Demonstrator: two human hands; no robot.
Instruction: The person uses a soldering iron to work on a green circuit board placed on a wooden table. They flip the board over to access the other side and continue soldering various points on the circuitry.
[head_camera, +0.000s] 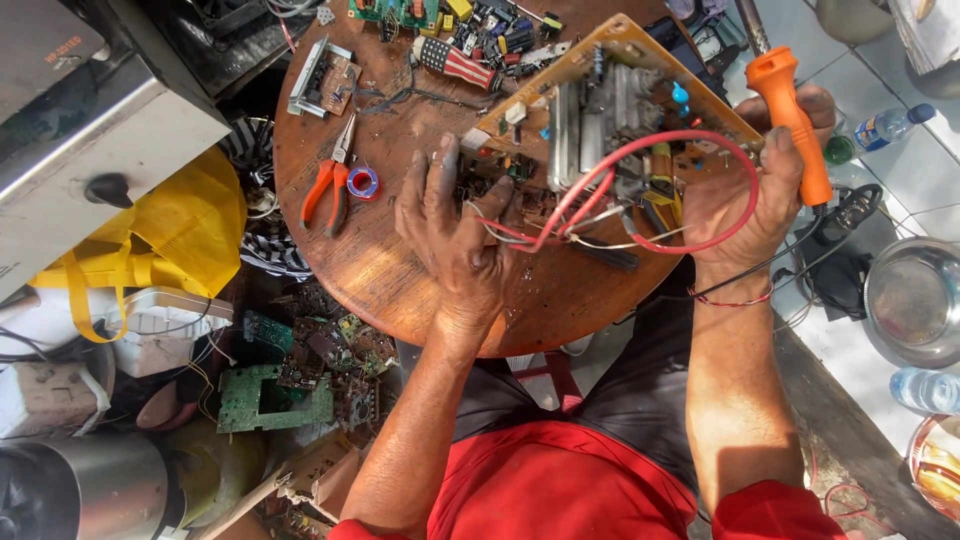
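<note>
Gripping an orange-handled soldering iron (792, 120), the right hand (755, 195) is curling its fingers around the handle while also propping up the right edge of a tan circuit board (610, 100), which is tilting up off the round wooden table (380, 260). Looping red wires (690, 190) are arching from the board's middle across toward that right hand. Resting on the table just left of the board, the left hand (450, 225) is spreading its fingers, with the fingertips touching the board's near-left corner and the tangle of thin wires there. Lying well apart to the left are orange-handled pliers (335, 175) with a small spool of solder (362, 183) just beside them, leaving a bare stretch of wood between them and the left hand (the only open room on the tabletop). Crowding the far edge of the table are loose electronic parts (480, 40) and a small metal-framed board (325, 78). Sitting on the floor past the table's near-left edge is a heap of scrap green circuit boards (290, 380), and a yellow bag (190, 230) is pressing close on the left.
</note>
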